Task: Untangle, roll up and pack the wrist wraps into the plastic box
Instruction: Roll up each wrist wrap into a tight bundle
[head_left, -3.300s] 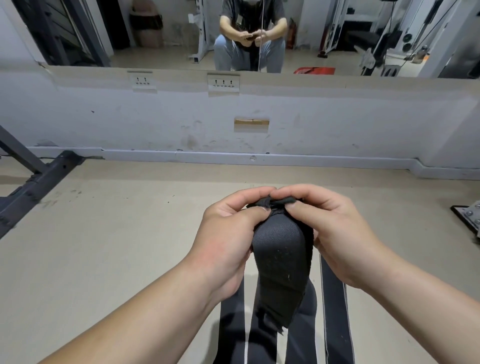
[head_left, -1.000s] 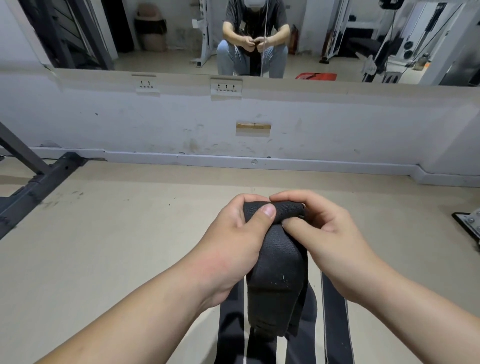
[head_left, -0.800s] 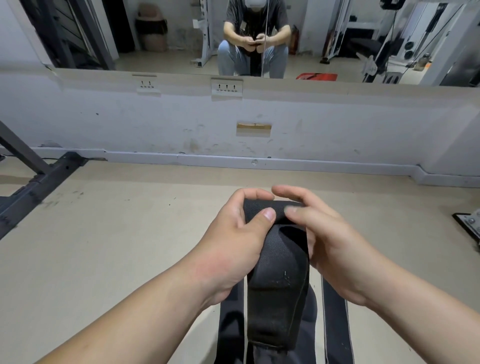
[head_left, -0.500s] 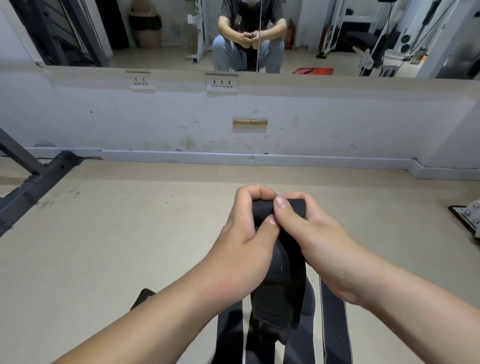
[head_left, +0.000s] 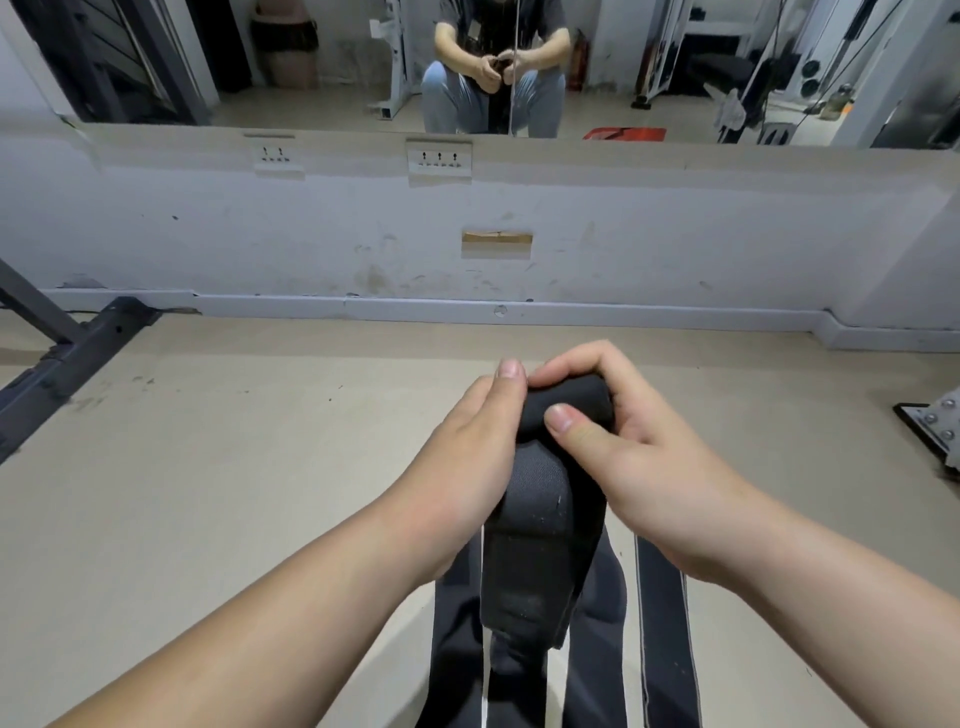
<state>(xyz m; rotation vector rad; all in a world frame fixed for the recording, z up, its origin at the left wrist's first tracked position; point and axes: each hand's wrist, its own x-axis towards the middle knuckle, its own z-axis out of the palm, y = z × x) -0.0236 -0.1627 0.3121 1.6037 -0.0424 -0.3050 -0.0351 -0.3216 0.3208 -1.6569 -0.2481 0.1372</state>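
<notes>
Above the floor (head_left: 208, 493), left hand (head_left: 467, 467) and right hand (head_left: 654, 467) close their fingers on the wrap (head_left: 535, 525), its roll (head_left: 569, 397) thicker than before: rolling advances.

One head-worn wide-angle view — looking forward and down, close over both forearms, toward a wall mirror (head_left: 623, 62).

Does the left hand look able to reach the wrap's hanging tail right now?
Probably yes. The hanging tail dangles free just below the left hand, nothing between. That hand holds the rolled end alongside the right hand, so it must release first.
</notes>
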